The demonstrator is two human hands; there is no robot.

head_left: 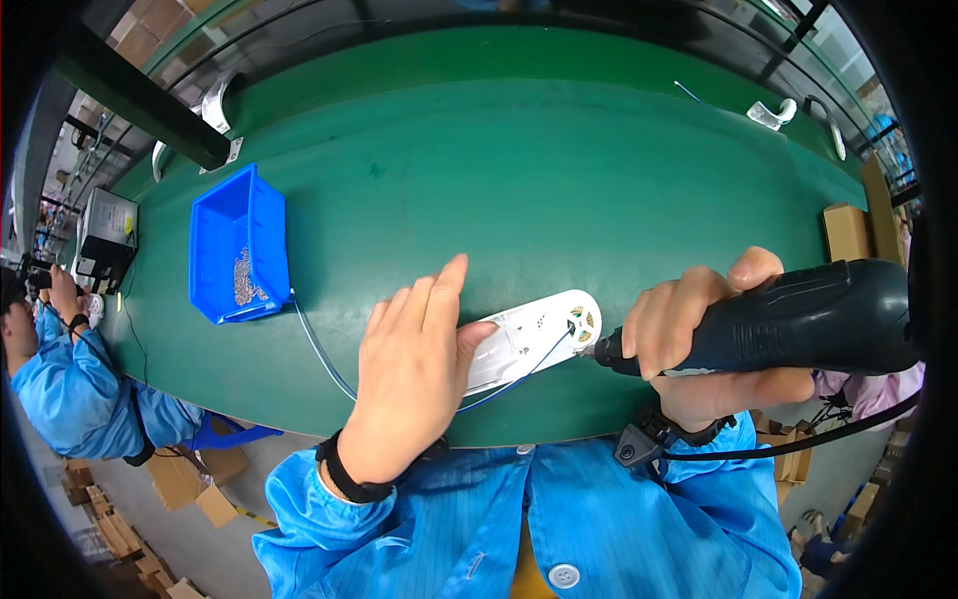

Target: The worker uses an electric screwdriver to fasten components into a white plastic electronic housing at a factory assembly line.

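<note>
A long white plastic housing (521, 329) with a rounded end lies on the green table right in front of me. My left hand (407, 349) rests over its left part, fingers stretched out and the thumb on the housing; the palm hides that end. In my right hand (684, 324), the fingers wrap round a black electric screwdriver (808, 317), held nearly level. Its tip meets or almost meets the housing's rounded right end, beside a round slotted area. A thin blue cable (319, 346) runs under my left hand and over the housing.
A blue bin (211, 235) with small metal screws (245, 280) stands left on the green table (449, 160). A dark post (150, 95) rises behind it. Small white parts (773, 115) lie far right, near a cardboard box (848, 233). A co-worker (70, 389) sits at left.
</note>
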